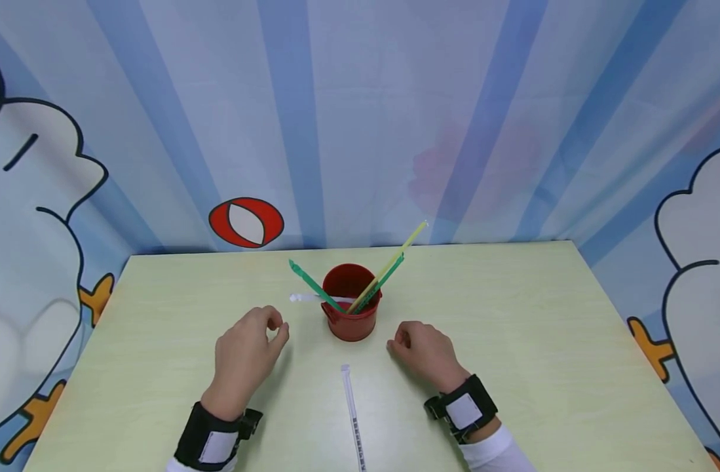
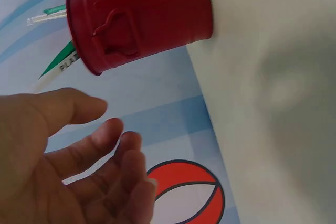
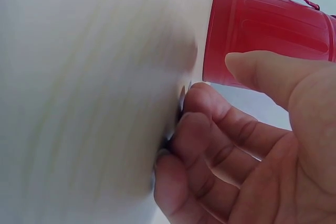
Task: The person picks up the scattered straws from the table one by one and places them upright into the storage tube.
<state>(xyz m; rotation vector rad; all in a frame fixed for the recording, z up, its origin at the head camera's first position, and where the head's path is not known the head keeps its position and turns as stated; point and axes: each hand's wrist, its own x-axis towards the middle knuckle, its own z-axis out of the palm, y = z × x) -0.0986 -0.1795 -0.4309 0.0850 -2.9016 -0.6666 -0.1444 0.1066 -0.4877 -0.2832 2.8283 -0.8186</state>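
A small red bucket [image 1: 350,326] stands upright on the table. Leaning out of its mouth are a green straw [image 1: 306,276] on the left, a yellow straw [image 1: 408,242] and another green one on the right, and a white straw [image 1: 303,298] to the left. "PLA" is printed on the white one in the left wrist view. Flat on the table in front of the bucket lies a thin white straw [image 1: 352,413] with dark print. My left hand [image 1: 247,357], loosely curled and holding nothing, hovers left of the bucket. My right hand [image 1: 426,353] rests fingertips-down on the table to its right, loosely curled without an object.
The pale wooden table [image 1: 542,341] ends at the back against a blue striped curtain [image 1: 360,118], which also hangs along both sides. A red and white oval [image 1: 246,223] is printed on it behind the left hand. Each wrist wears a black strap.
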